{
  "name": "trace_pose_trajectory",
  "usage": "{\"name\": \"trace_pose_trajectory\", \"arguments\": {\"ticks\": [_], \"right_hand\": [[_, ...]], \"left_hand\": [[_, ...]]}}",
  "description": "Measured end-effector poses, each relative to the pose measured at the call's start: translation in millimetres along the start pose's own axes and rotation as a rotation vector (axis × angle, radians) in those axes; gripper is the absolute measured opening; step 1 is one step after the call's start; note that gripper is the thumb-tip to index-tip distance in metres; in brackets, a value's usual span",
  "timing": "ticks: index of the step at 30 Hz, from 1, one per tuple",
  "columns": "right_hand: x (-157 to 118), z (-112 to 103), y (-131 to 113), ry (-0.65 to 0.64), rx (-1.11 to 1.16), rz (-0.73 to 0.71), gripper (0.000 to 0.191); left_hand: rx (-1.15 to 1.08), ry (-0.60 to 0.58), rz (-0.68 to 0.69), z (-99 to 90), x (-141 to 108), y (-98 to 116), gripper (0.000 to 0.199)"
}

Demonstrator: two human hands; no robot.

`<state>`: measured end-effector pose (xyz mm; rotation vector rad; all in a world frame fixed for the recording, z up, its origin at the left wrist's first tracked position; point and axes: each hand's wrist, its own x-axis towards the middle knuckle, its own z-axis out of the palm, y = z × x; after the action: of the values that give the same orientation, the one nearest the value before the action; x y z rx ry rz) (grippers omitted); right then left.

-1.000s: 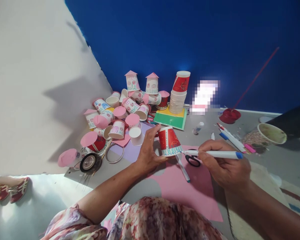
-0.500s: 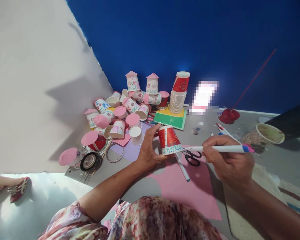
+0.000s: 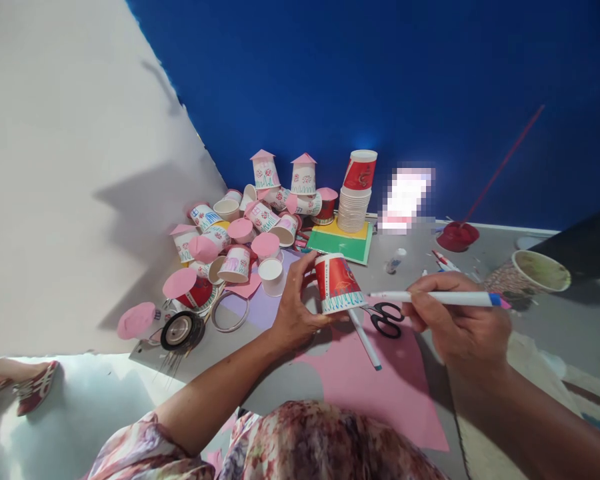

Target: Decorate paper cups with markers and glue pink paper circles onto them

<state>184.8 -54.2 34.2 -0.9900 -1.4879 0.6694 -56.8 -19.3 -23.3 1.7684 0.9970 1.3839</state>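
Observation:
A red paper cup with blue-green zigzag strokes along its white rim is upside down and tilted in my left hand, whose fingers wrap its left side. My right hand pinches a white marker pen with a blue end, its tip pointing left close beside the cup's rim. Below the cup lie another white marker with a teal end and black-handled scissors, both on a pink paper sheet with a round cut-out.
Decorated cups with pink paper tops are heaped at the back left. A cup stack stands on a green and yellow booklet. Tape rolls lie at left; a speckled container stands at right. A person's shoe shows at lower left.
My left hand has turned the red cup slightly, and its rim sits a little nearer the marker tip. The whole view has shifted slightly; both hands keep their hold.

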Motion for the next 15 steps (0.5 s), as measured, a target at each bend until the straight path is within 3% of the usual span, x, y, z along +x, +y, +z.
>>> {"name": "trace_pose_trajectory", "arguments": {"ticks": [2,5,9,11,15], "right_hand": [[-1,0,3,-0.034,0.062,0.008,0.012],[2,0,12,-0.14,-0.029,0.04,0.024],[8,0,25,-0.347,-0.002,0.128,0.076],[10,-1,30,-0.418,0.034,0.14,0.093],[10,-4,30,-0.455,-0.026,0.1,0.095]], "left_hand": [[-0.097,-0.005,-0.048,-0.2,1,3,0.114],[-0.276,-0.038,-0.11,1.5,2,10,0.116],[-0.416,-0.114,-0.161,5.9,0,18,0.125],[-0.421,-0.179,-0.169,7.1,-1,19,0.128],[-0.385,-0.306,-0.201,3.5,-2,14,0.131]]}}
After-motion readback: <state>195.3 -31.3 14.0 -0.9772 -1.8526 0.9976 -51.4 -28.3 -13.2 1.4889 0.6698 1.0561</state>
